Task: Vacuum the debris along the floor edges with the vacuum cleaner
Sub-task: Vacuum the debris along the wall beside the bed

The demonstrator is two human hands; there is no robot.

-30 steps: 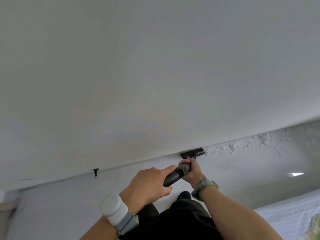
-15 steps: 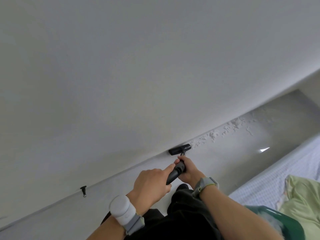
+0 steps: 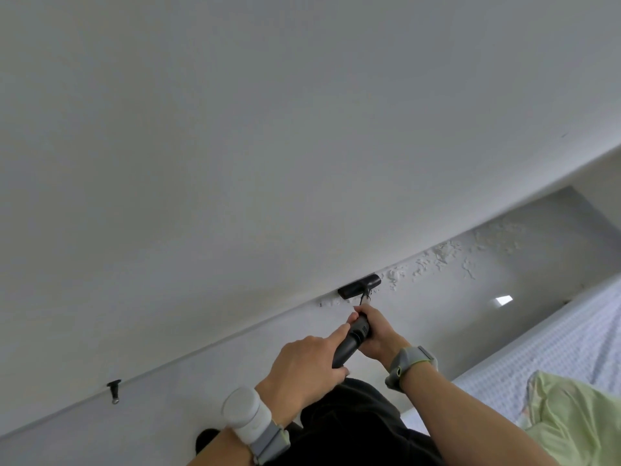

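Edge pass being judged as current step. Few flakes [image 3: 331, 302] being seen just left of nozzle [image 3: 359, 286]. Nozzle best being held flat at foot of wall [image 3: 302, 146] and drawn slowly rightward into debris [image 3: 440, 257] strewn along floor [image 3: 504, 331] edge.

Left hand [image 3: 302, 368] being wrapped round vacuum cleaner [image 3: 351, 343] handle, forefinger being laid along it. Right hand [image 3: 378, 332] being closed round tube nearer nozzle.
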